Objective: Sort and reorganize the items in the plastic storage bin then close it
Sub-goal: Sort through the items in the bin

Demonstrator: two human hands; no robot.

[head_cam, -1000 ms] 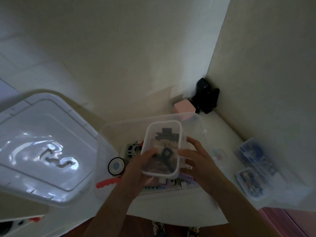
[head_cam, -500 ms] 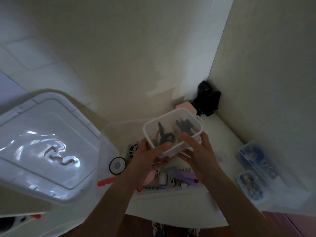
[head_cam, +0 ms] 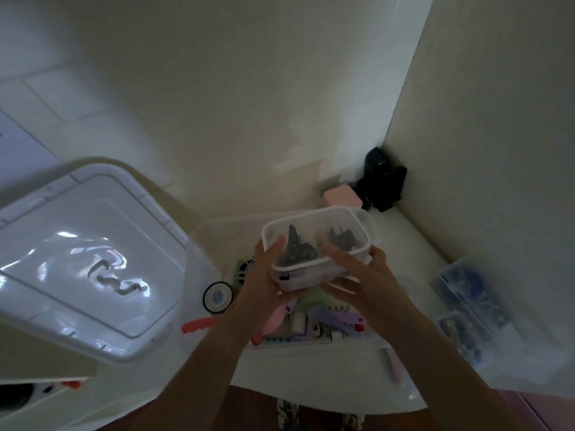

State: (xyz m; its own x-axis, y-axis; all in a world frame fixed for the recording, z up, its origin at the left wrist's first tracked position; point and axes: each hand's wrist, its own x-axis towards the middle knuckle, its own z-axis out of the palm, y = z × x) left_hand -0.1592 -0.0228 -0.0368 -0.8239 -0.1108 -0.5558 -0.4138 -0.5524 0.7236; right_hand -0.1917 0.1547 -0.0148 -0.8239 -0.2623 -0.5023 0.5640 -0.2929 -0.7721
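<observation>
A white table (head_cam: 413, 244) fills the corner of a pale-walled room. The largest thing on it is the clear plastic storage bin (head_cam: 199, 244), standing open in the middle. Its white lid (head_cam: 77, 259) lies off to the left, just beside the bin and tilted, catching the light. Inside the bin sits a jumble of small things: a round black-rimmed disc (head_cam: 217, 297), a red toothed piece (head_cam: 196, 325), pink and purple plastic bits, too blurred to name. To the right, well apart from the bin, two small clear boxes (head_cam: 466, 293) with blue and dark contents lie on the table. In the far corner stand a black object (head_cam: 384, 186) and a pink block (head_cam: 340, 197), touching.

A person holds a small clear container (head_cam: 317, 244), lidded, above the open bin. Dark clips show through its top. The left hand (head_cam: 264, 284) has a closed grip on its left end, thumb on the lid. The right hand (head_cam: 357, 275) wraps its right side, fingers underneath.
</observation>
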